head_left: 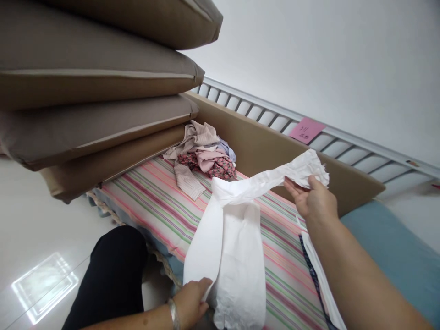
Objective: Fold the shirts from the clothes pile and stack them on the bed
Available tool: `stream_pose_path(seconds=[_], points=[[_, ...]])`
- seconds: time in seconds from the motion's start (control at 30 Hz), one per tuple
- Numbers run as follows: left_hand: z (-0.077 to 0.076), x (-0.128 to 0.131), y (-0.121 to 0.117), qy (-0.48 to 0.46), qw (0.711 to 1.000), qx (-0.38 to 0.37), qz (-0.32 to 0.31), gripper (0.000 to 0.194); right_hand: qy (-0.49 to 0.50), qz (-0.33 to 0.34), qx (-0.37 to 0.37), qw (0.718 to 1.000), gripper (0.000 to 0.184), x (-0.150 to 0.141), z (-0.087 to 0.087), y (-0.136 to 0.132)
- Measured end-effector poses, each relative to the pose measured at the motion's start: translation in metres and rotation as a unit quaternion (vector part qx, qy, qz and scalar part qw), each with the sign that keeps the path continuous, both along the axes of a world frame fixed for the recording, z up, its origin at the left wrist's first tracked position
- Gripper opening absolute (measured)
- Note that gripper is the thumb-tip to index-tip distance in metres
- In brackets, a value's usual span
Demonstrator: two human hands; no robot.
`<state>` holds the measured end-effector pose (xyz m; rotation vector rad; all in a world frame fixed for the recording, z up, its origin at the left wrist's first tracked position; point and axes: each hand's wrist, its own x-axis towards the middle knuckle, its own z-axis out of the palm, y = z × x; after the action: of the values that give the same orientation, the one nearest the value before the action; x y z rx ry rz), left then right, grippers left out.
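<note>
A white garment (242,256) with long, narrow parts and gathered ends is spread between my hands over the striped bedsheet (158,206). My left hand (192,300), wearing a silver bangle, is closed on its lower left edge near the front of the bed. Farther right and higher, my right hand (314,199) grips the crumpled end of one long part between thumb and fingers. That part stretches raised from the garment's upper left corner to my right hand. Beside my right forearm lies folded white and dark blue cloth (318,275), partly hidden by the arm.
A heap of clothes (209,158), pink, striped and flowered, lies at the back of the bed. Thick brown cushions (103,78) are stacked at left. A brown padded board (254,128) lines the rail (275,112), which bears a pink note (307,130). Blue-green fabric (388,247) lies at right.
</note>
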<state>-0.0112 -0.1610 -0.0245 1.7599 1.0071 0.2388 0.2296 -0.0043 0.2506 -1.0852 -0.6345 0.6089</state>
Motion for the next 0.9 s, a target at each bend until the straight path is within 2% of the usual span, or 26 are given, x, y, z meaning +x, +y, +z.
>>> stream_pose_path(seconds=[0.2,0.47,0.6,0.67,0.73,0.9], points=[[0.001,0.0,0.0,-0.023,1.0,0.005,0.003,0.047,0.006,-0.01,-0.016,1.0,0.017,0.0,-0.001,-0.004],[0.003,-0.002,-0.005,-0.033,0.999,0.016,0.008,0.045,0.021,-0.011,-0.001,1.0,0.021,0.01,0.003,-0.006],[0.001,0.003,-0.003,-0.03,0.999,0.025,0.006,0.044,0.013,-0.018,0.005,1.0,0.018,0.017,-0.002,-0.006],[0.0,0.007,-0.001,-0.024,0.999,0.025,0.0,0.042,0.005,-0.011,0.004,1.0,0.018,0.025,-0.011,-0.007],[-0.003,0.01,0.002,-0.021,1.0,0.019,-0.012,0.041,-0.023,-0.018,-0.028,0.999,0.019,0.036,-0.024,-0.009],[-0.024,0.012,0.013,0.028,0.999,-0.023,-0.037,0.041,-0.131,-0.064,-0.19,0.971,0.02,0.077,-0.071,-0.021]])
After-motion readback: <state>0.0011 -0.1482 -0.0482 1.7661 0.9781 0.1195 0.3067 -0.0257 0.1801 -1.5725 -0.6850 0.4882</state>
